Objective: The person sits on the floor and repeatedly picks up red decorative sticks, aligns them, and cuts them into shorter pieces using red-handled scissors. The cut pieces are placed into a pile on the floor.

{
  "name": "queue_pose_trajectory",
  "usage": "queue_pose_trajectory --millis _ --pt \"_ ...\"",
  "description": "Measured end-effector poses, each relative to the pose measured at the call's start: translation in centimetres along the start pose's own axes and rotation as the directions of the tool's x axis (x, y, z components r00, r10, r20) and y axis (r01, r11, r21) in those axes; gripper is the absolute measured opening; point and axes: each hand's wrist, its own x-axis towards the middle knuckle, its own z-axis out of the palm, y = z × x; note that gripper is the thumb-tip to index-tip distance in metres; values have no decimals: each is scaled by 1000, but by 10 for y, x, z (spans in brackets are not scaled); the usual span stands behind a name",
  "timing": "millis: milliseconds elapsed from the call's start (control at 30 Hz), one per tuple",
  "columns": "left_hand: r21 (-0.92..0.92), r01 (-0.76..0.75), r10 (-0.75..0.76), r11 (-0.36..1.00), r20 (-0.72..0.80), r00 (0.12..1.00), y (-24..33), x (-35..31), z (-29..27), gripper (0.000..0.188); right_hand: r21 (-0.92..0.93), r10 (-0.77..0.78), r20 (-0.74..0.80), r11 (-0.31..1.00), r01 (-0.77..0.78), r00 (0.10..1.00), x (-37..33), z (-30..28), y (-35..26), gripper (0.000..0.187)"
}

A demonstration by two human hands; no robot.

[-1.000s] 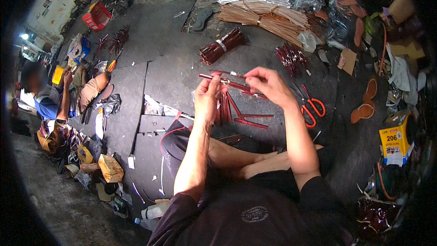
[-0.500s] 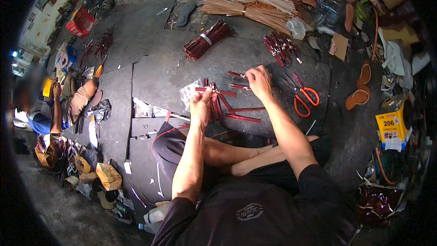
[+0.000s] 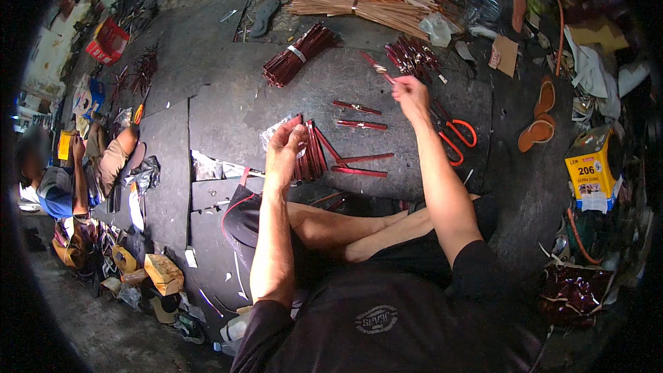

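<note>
A dark red strap with a small shiny buckle [image 3: 377, 66] is pinched at one end by the fingers of my right hand [image 3: 412, 99]. Its free end points away, toward a heap of similar buckled straps [image 3: 416, 56]. My left hand [image 3: 282, 148] is closed, with a dark red strap end showing at its fingertips. Right beside it lies a loose bunch of dark red straps [image 3: 312, 155], partly covered by the hand. Between my hands one buckled strap [image 3: 357, 107] and another short strap [image 3: 362, 124] lie apart on the dark floor sheet. Nearer to me rest two plain straps.
Orange-handled scissors [image 3: 456, 141] lie right of my right forearm. Farther off are a tied bundle of dark red straps [image 3: 301, 54] and tan strip bundles [image 3: 362, 4]. Brown sandals [image 3: 537, 131] and a yellow box [image 3: 592, 169] sit at right. Another person [image 3: 62, 173] sits far left.
My right hand has moved away and now holds a buckled strap out near the heap. My left hand no longer holds its crosswise buckled strap and is at the loose bunch. The view has shifted slightly.
</note>
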Motion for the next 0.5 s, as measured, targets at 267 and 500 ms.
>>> queue_pose_trajectory --millis 267,500 --pt "599 -178 175 781 65 982 39 11 -36 35 -627 -295 -306 778 42 905 -25 -12 15 15" --pt "751 -53 55 658 22 998 -43 25 -39 36 -483 22 354 860 163 935 -60 13 9 14"
